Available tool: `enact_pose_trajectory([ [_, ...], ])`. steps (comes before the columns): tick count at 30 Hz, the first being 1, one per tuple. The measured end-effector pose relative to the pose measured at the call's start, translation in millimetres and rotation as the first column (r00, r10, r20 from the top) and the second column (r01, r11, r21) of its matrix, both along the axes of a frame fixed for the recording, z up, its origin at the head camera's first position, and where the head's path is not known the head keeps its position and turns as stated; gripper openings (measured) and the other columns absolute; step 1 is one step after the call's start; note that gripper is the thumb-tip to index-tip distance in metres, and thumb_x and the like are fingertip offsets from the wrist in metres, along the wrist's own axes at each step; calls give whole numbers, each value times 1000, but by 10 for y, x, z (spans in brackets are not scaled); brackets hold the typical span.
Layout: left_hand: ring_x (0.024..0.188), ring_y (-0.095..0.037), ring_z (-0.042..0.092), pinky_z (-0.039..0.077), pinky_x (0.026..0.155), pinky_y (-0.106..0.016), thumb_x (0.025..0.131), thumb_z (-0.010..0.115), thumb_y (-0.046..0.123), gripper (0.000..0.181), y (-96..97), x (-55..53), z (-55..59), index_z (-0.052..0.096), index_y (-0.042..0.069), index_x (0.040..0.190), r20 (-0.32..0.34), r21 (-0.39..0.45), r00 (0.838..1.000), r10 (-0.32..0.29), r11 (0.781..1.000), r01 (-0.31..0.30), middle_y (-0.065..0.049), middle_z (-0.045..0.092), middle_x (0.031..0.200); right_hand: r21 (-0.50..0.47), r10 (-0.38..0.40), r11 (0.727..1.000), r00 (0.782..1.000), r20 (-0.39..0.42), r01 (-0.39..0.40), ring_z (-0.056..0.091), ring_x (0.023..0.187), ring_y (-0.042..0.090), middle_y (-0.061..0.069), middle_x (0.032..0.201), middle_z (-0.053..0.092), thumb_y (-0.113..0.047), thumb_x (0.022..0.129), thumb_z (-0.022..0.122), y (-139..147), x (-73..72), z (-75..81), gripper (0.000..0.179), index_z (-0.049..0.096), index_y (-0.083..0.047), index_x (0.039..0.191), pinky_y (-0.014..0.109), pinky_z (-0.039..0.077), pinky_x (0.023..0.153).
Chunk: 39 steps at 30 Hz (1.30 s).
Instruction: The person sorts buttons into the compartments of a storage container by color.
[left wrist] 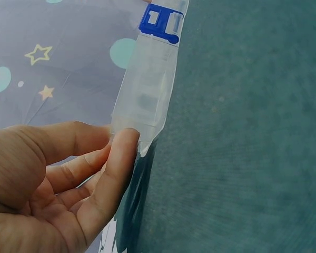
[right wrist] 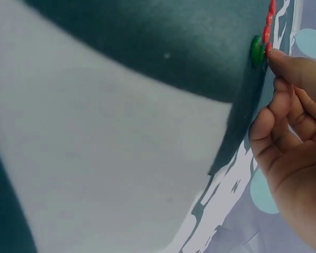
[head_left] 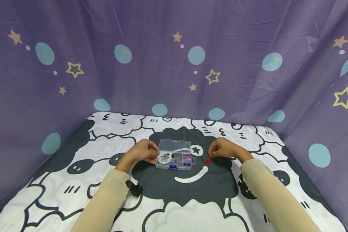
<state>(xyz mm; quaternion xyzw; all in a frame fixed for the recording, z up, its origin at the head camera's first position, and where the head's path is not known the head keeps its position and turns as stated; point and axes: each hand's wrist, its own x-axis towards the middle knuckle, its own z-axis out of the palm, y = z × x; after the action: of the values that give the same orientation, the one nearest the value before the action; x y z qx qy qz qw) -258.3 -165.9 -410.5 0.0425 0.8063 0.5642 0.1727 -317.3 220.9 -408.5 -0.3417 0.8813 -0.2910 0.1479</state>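
Sleeves (head_left: 104,199) frame compartment box (head_left: 174,154) — red beads (head_left: 208,159) beside it.

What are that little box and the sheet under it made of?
The box looks like clear, glossy plastic: the compartments and the cloth show through it, and its blue clasps look like opaque plastic. The left hand holds its side. The sheet looks like matte woven cloth, printed with sheep; it creases softly. The small red pieces at the right hand are too small to tell.

Clear box (head_left: 174,154) with blue latches (head_left: 172,166); red beads (head_left: 208,159); black-and-white sheep cloth (head_left: 220,193)
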Motion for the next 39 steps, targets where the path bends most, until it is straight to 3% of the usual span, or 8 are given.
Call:
enact_pose_trajectory([
  [12, 67, -20, 68, 66, 65, -37, 94, 70, -3, 22, -10, -14, 16, 64, -13, 112, 0, -1, 1000, -4, 1000, 4, -17, 63, 91, 36, -4, 999, 1000, 7, 4, 62, 67, 8, -4, 75, 71, -6, 87, 79, -26, -41, -35, 4, 76, -5, 88, 24, 53, 62],
  [26, 66, -21, 69, 65, 64, -37, 94, 69, -4, 19, -7, -13, 8, 65, -12, 111, -2, -14, 1000, -1, 1000, 1, -19, 65, 91, 171, -11, 985, 1000, 23, 7, 56, 68, 9, -6, 76, 66, -5, 95, 67, -89, -6, 27, 10, 70, -10, 87, 25, 48, 63],
  [39, 66, -20, 69, 65, 64, -37, 94, 68, -5, 19, 3, 1, 15, 64, -13, 111, -10, -15, 1000, -2, 1000, 2, -19, 65, 92, 134, -15, 991, 1000, 3, 15, 48, 60, 10, -6, 69, 56, -5, 97, 63, -5, 7, -31, 13, 69, -10, 86, 26, 42, 58],
])
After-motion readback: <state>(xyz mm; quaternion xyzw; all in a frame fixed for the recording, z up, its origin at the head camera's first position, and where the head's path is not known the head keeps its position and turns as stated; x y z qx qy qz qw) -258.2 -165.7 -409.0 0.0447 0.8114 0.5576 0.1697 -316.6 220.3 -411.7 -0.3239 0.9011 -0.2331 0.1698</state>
